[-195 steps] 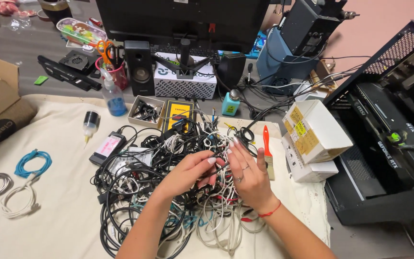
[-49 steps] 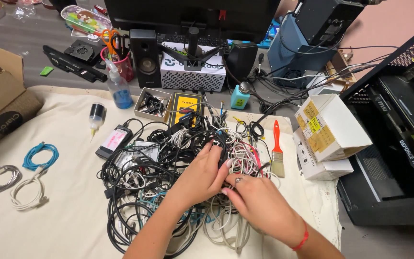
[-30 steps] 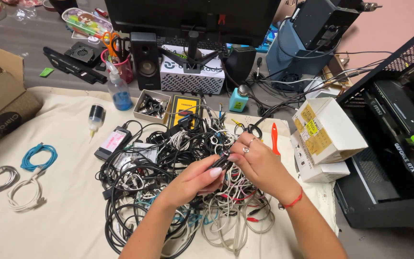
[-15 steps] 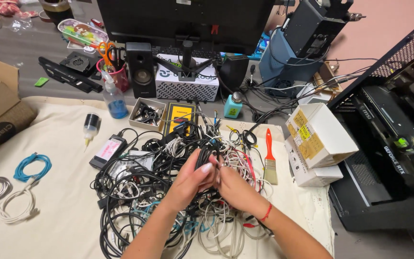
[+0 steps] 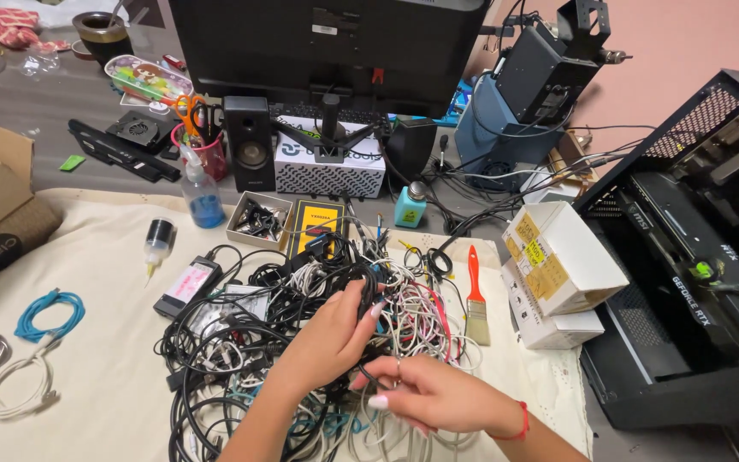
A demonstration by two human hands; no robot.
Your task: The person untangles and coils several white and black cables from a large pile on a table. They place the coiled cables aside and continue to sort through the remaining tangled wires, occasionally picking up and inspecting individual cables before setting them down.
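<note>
A big tangled pile of black, white and red cables [image 5: 250,342] lies on a cream cloth [image 5: 104,385]. My left hand [image 5: 331,338] rests on top of the pile with its fingers closed around a black cable near the middle. My right hand [image 5: 434,393] sits just below and to the right, pinching a thin black cable [image 5: 368,374] between thumb and fingers. It wears a ring and a red wrist band. The two hands almost touch.
A red-handled brush [image 5: 475,295] lies right of the pile, beside stacked white boxes [image 5: 558,265]. A coiled blue cable [image 5: 49,312] and white cables [image 5: 19,389] lie left. A black adapter [image 5: 186,287], small bottles, a speaker, a monitor and an open computer case [image 5: 694,257] surround the cloth.
My right hand has dropped from the top of the pile toward the near edge, drawing a thin black cable with it. My left hand stays on the middle of the pile.
</note>
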